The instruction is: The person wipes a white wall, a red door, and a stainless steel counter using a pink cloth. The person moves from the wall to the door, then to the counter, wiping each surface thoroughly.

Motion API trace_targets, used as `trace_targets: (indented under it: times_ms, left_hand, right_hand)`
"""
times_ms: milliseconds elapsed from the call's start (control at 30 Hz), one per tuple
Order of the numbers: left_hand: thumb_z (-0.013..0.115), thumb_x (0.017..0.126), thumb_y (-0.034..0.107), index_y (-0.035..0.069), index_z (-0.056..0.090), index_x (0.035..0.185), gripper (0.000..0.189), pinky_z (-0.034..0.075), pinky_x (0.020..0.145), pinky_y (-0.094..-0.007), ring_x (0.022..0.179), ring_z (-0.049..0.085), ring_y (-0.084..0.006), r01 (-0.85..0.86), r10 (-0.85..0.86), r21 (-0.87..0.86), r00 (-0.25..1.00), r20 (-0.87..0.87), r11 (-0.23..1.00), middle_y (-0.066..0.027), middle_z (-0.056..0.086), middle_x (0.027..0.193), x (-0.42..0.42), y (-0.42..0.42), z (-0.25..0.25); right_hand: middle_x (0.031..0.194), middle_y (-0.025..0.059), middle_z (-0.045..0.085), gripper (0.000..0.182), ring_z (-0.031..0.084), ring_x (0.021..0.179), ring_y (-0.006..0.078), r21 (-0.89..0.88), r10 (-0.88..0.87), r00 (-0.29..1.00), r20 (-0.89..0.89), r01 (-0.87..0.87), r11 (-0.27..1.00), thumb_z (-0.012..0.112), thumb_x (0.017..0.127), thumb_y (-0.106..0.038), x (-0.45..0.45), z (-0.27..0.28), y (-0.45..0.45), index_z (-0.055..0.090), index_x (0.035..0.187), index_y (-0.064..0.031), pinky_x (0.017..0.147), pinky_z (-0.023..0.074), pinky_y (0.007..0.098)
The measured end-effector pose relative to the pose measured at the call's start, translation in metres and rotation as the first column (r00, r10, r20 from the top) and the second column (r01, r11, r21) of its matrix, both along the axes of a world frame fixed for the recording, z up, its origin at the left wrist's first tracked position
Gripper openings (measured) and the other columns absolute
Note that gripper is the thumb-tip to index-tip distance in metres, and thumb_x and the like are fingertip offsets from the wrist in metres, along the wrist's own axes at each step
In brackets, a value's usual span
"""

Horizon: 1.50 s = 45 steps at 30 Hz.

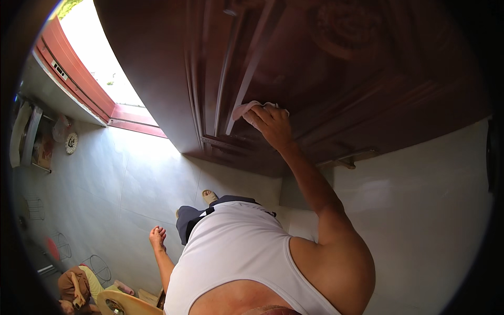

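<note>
My right hand (271, 122) presses a pinkish-white cloth (249, 108) against the lower part of a dark red-brown panelled door (315, 86). The cloth lies bunched under the fingers, beside a long raised moulding. The door has carved relief and straight grooves. My left hand (158, 236) hangs low at my left side over the grey tiled floor, its fingers curled and touching no object; nothing shows in it.
A red door frame (134, 125) borders the bright opening at upper left. Shelving (33, 138) and a round white mop head (71, 143) are at the left. Another person (76, 285) sits at lower left near a round wooden table (130, 301) and wire-framed stools (98, 267).
</note>
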State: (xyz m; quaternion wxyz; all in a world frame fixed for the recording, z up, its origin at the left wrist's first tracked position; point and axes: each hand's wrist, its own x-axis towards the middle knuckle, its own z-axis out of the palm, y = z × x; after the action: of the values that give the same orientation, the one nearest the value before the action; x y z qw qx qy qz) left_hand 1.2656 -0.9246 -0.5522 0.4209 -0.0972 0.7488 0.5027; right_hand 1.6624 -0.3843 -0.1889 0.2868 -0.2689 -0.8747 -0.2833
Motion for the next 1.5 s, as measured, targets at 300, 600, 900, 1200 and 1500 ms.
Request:
trace_targets:
  times_ms: [300,600,900,1200,1500]
  left_hand:
    - [0.057,0.107,0.024,0.006,0.063,0.138,0.036,0.062,0.078,-0.0338,0.096,0.077,-0.0231,0.182,-0.176,-0.067,0.981,0.078,0.981,-0.0121,0.076,0.119,-0.053,0.019,0.003]
    - [0.056,0.107,0.023,0.006,0.064,0.136,0.035,0.062,0.078,-0.0342,0.097,0.077,-0.0222,0.179,-0.175,-0.124,0.984,0.045,0.976,-0.0115,0.076,0.119,-0.091,0.016,0.017]
    - [0.056,0.107,0.023,0.004,0.064,0.137,0.036,0.062,0.079,-0.0321,0.098,0.077,-0.0220,0.164,-0.164,-0.038,0.986,0.004,0.986,-0.0118,0.076,0.119,-0.092,0.042,0.029]
    - [0.061,0.104,0.024,0.004,0.065,0.133,0.034,0.062,0.071,-0.0329,0.089,0.078,-0.0220,0.051,-0.027,-0.148,0.987,0.158,0.988,-0.0119,0.077,0.111,-0.053,-0.025,-0.024]
    - [0.058,0.106,0.021,0.003,0.066,0.131,0.032,0.061,0.071,-0.0290,0.086,0.076,-0.0177,-0.042,0.047,-0.091,0.998,0.049,0.995,-0.0101,0.077,0.111,-0.052,-0.019,-0.021]
  right_hand:
    - [0.126,0.0058,0.066,0.041,0.061,0.111,0.0278,-0.135,-0.147,0.903,-0.404,0.100,0.986,0.082,0.078,-0.007,0.065,0.034,-0.005,0.077,0.117,-0.0173,0.090,0.0475,0.0470]
    - [0.098,0.0096,0.063,0.008,0.062,0.089,0.0239,-0.748,-0.638,0.530,-0.559,0.009,0.663,0.063,0.096,-0.001,0.029,-0.206,-0.060,0.070,0.100,-0.0041,0.081,0.0512,0.0410]
    - [0.086,0.0079,0.067,0.012,0.062,0.064,0.0188,-0.172,-0.994,0.105,-0.034,-0.980,-0.098,0.062,0.104,-0.018,-0.047,-0.308,0.002,0.064,0.108,-0.0074,0.056,0.0509,0.0353]
    - [0.116,0.0127,0.072,0.036,0.072,0.092,0.0214,-0.063,-0.733,0.029,-0.680,-0.998,0.019,0.060,0.110,-0.035,-0.145,0.078,-0.023,0.067,0.124,-0.0033,0.074,0.0610,0.0372]
    - [0.103,0.0055,0.064,0.017,0.066,0.083,0.0225,0.186,-0.782,0.274,-0.560,-0.878,-0.441,0.065,0.104,-0.030,-0.168,-0.130,0.013,0.063,0.098,-0.0134,0.052,0.0528,0.0385]
